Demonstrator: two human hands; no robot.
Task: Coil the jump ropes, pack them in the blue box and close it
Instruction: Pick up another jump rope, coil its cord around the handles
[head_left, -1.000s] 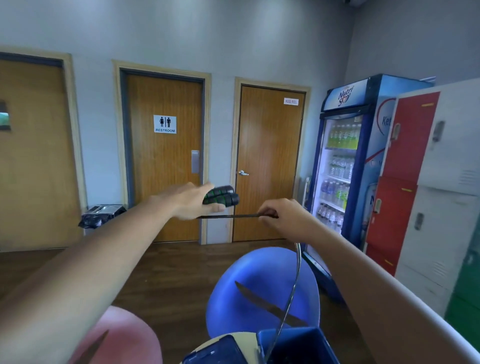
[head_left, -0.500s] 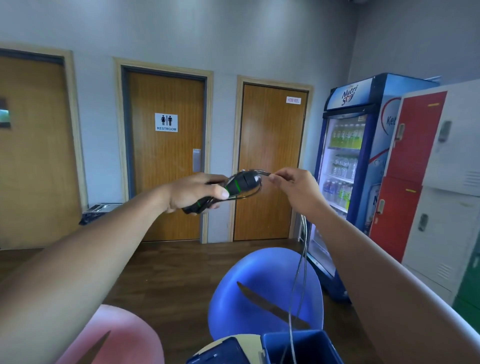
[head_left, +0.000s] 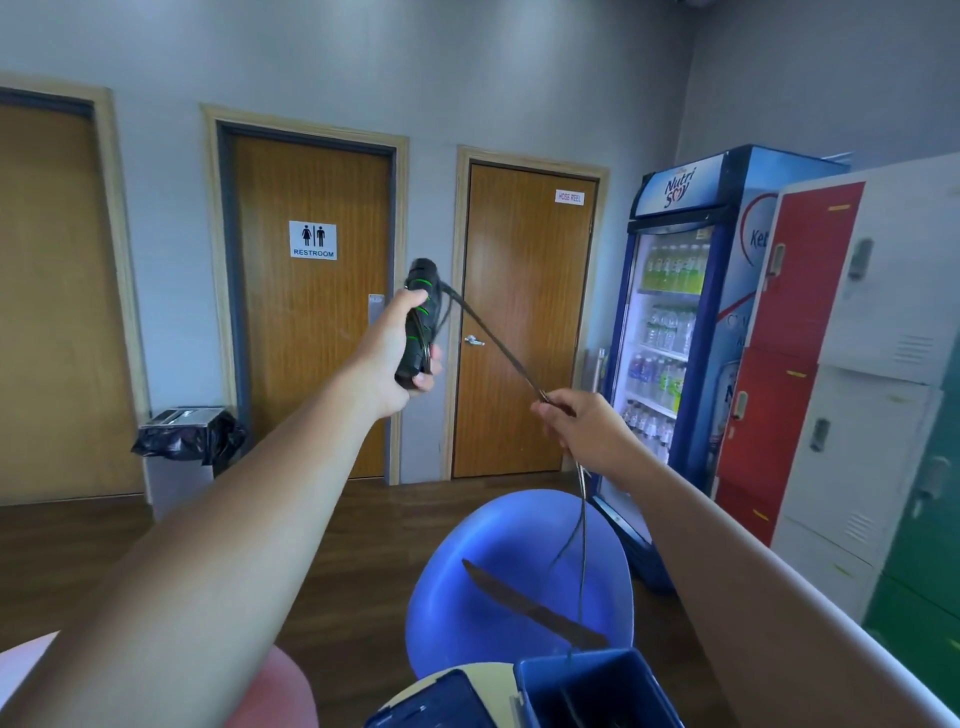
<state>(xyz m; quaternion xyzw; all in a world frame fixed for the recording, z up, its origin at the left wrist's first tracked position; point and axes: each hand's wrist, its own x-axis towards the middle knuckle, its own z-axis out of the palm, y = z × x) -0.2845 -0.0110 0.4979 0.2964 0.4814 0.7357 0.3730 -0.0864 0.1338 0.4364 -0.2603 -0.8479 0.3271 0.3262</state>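
The black, green-banded jump-rope handles (head_left: 418, 322) stand upright, gripped by the curled left hand (head_left: 387, 364). Their thin dark cord (head_left: 498, 345) runs taut to the pinching right hand (head_left: 589, 434), then hangs into the open blue plastic box (head_left: 639, 686) below.

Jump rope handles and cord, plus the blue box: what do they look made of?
Handles, gripped by the left hand: matte black with green bands, likely rubber or foam grip over plastic. Cord, pinched by the right hand: thin, dark, pulled taut; possibly coated wire or PVC, cannot tell. Blue box: smooth rigid walls, probably moulded plastic.
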